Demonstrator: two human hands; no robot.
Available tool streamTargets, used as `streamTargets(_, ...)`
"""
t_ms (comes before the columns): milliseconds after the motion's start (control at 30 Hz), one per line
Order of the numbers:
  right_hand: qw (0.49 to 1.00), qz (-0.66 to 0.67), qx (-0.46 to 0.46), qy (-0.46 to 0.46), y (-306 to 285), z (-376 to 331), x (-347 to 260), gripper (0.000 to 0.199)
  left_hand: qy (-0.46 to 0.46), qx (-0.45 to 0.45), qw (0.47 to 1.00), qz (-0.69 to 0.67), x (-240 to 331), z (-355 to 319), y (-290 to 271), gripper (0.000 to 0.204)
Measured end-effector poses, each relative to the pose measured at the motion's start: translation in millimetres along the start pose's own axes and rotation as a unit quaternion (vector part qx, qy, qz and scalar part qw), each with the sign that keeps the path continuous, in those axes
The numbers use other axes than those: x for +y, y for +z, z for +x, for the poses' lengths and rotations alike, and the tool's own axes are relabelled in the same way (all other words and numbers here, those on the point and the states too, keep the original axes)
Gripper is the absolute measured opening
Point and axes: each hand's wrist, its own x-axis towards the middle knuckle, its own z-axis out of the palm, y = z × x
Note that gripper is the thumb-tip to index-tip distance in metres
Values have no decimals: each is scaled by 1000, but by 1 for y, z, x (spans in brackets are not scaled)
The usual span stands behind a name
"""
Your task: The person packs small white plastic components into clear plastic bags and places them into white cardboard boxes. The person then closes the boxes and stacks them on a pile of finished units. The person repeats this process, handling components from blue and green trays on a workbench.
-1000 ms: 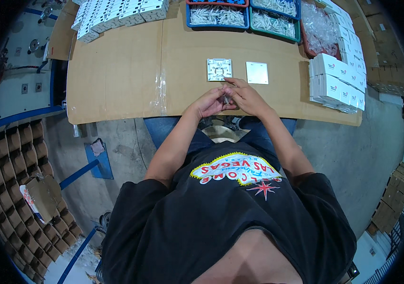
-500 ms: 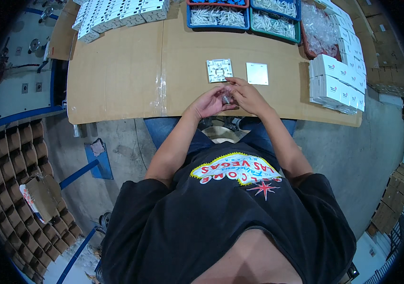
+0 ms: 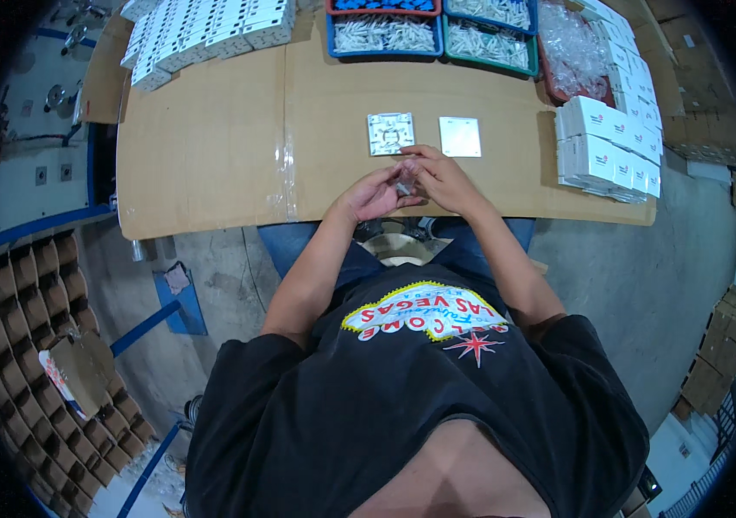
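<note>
Near the front edge of the cardboard-covered table, my left hand (image 3: 372, 195) and my right hand (image 3: 448, 183) meet with curled fingers. Between them is a small clear plastic bag (image 3: 404, 185), with something small and whitish in it that I cannot make out. Just beyond my fingertips lies a white square frame plate (image 3: 390, 132) with moulded fittings. A smooth white square plate (image 3: 460, 136) lies to its right, apart from it.
Blue (image 3: 385, 55) and green (image 3: 490, 62) trays of small white pieces stand at the back. A red tray (image 3: 551, 85) holds clear bags. White boxes (image 3: 603, 151) are stacked at right; white square units (image 3: 212, 39) fill the back left.
The view has shifted slightly, so the table's things sit a little further left. My hands stay together around the bag, with small finger movements; both plates lie where they were.
</note>
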Motion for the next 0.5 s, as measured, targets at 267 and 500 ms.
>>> streamTargets(267,985,-76,151,45,-62,25,28,26,-73,-5,997,6,11,3,6,55)
streamTargets(500,927,-174,330,24,-163,79,77,23,-106,-10,994,-6,15,6,2,58)
